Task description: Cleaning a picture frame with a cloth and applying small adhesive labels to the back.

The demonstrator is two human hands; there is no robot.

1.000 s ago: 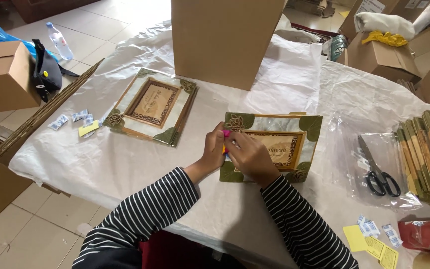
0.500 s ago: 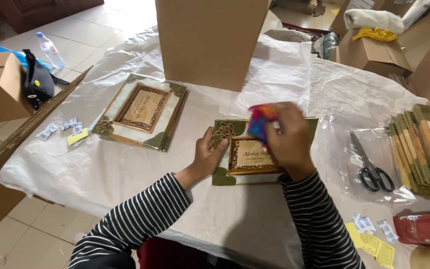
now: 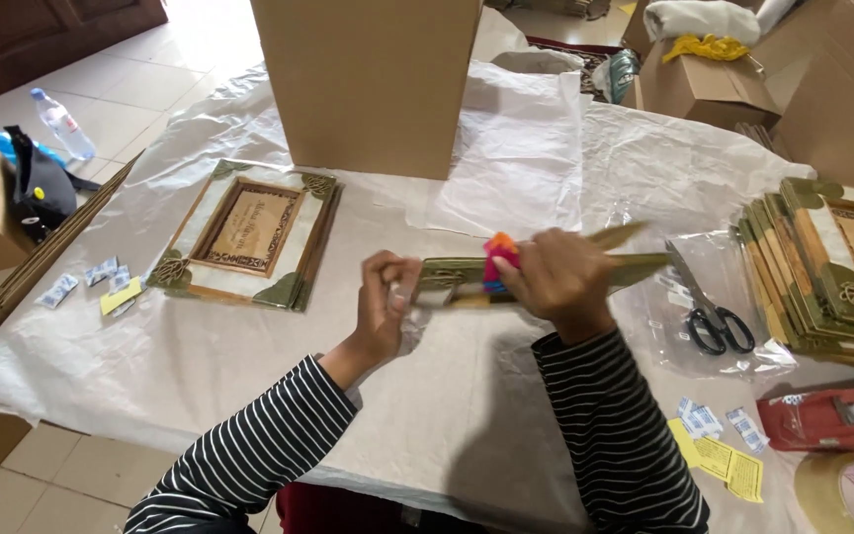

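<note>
I hold one frame (image 3: 536, 269) edge-on above the table (image 3: 249, 356), lifted off the paper cover, roughly level and running left to right in front of me. My left hand (image 3: 387, 307) is closed on its left end, fingers wrapped around the corner. My right hand (image 3: 560, 282) is closed over the middle of the frame, gripping it from above; a small pink-and-orange item (image 3: 499, 259) sits pinched between those fingers and the frame, and I cannot tell what it is.

Positions of surrounding items:
- A second frame (image 3: 249, 232) lies flat to my left, face up, well apart from the held one.
- A stack of frames (image 3: 832, 267) rests at the right edge of the table.
- Scissors (image 3: 709, 316) lie on a clear plastic sheet between the held frame and the stack.
- A tall cardboard box (image 3: 368, 79) stands upright behind the held frame.
- A red tape dispenser (image 3: 832, 415) and a tape roll (image 3: 847, 489) lie near my right elbow.
- Yellow slips (image 3: 719, 460) and small white sachets (image 3: 699, 420) lie just beside the dispenser.
</note>
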